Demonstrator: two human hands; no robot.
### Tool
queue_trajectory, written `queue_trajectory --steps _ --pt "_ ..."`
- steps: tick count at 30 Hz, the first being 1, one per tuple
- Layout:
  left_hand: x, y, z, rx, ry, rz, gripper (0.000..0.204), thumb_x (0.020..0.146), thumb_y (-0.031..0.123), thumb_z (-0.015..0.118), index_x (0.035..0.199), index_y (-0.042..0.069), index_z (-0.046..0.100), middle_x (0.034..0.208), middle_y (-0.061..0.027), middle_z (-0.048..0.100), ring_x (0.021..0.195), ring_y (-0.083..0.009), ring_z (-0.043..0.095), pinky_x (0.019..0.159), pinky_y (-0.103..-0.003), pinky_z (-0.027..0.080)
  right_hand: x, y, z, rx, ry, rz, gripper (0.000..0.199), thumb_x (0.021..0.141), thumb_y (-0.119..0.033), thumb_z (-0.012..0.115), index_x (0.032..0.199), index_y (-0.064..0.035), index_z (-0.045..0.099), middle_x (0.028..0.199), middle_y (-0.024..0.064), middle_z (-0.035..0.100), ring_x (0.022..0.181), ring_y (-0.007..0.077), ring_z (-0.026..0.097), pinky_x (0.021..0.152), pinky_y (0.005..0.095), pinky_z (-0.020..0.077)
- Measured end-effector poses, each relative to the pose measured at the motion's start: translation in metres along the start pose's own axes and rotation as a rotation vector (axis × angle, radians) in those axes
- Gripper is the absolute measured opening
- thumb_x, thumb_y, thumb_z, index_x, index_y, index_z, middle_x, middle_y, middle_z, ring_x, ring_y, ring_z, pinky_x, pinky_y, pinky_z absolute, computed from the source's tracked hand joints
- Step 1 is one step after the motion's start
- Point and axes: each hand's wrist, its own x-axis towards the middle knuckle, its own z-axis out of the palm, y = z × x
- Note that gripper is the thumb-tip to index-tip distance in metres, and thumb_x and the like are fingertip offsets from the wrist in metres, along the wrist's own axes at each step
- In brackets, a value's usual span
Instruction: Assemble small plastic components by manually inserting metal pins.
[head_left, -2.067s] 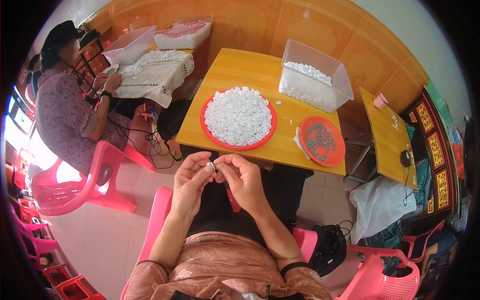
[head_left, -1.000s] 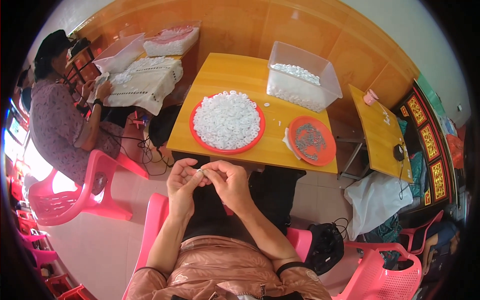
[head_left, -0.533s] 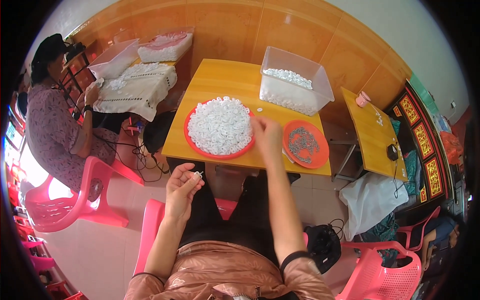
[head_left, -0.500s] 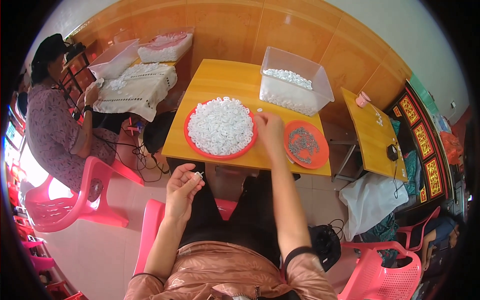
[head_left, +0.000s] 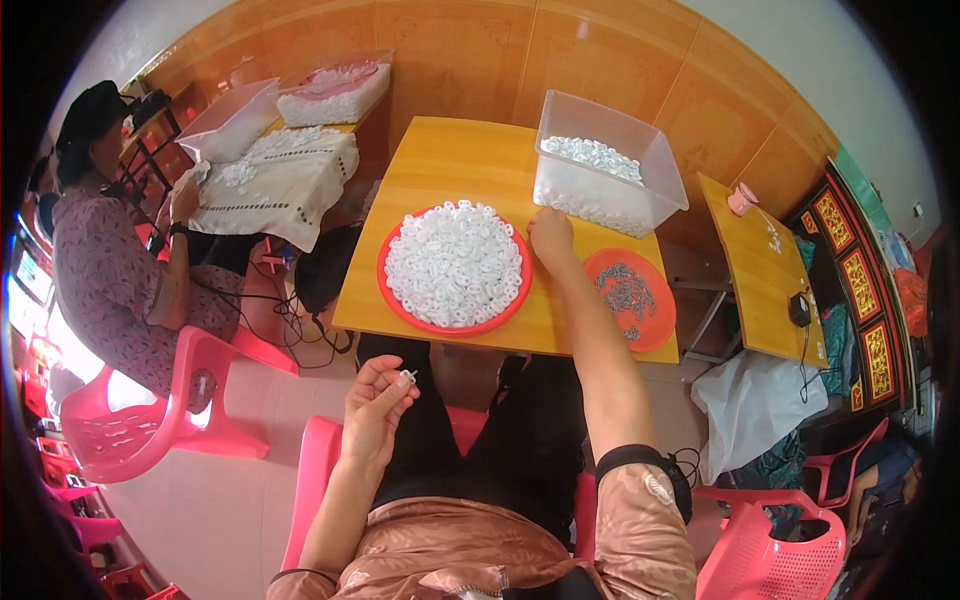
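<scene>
My left hand (head_left: 378, 405), raised over my lap, pinches a small white plastic clip (head_left: 408, 377) with a thin metal pin showing at it. My right hand (head_left: 551, 238) rests on the yellow table with its fingers drawn together, close to the front of the clear bin; whatever is in them is hidden. Between the hands and the wall stands a red round tray (head_left: 383, 290) heaped with white ring-shaped plastic pieces (head_left: 455, 265). Under my right forearm's far side sits an orange plate (head_left: 655, 290) with many small grey metal pins (head_left: 626, 293).
A clear plastic bin (head_left: 660, 175) partly filled with white pieces stands at the table's (head_left: 440, 160) back right. To the left, another person (head_left: 120, 250) works at a cloth-covered table (head_left: 265, 205). A second yellow table (head_left: 745, 260) and a pink chair (head_left: 780, 550) are at right.
My right hand has shifted toward the bin, over the spot where a loose white piece lay on the table. My left hand still pinches its clip. The whole view has shifted slightly.
</scene>
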Motion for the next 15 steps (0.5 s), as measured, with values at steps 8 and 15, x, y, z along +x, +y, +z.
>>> queue_trajectory --steps 8,15 --pt "0.000 0.002 0.000 -0.015 -0.012 0.006 0.022 0.085 -0.001 0.060 0.107 0.002 0.054 0.082 -0.0028 0.060 0.074 -0.0124 0.061 0.065 -0.018 0.050 -0.001 -0.004 -0.021 0.059 -0.023 0.019 0.013 0.077 -0.007 0.061 0.084 0.0023 0.066 0.087 0.0242 0.065 0.081 0.0400 0.064 0.073 0.0442 0.0524" --pt "-0.011 0.015 0.012 0.013 -0.050 0.088 0.023 0.085 -0.001 0.060 0.107 0.002 0.053 0.086 -0.0031 0.060 0.078 -0.0129 0.062 0.067 -0.020 0.049 -0.076 -0.082 -0.114 1.269 -0.298 0.166 0.021 0.083 -0.006 0.063 0.103 -0.0007 0.064 0.092 0.0065 0.067 0.079 0.0126 0.064 0.067 0.0255 0.0524"
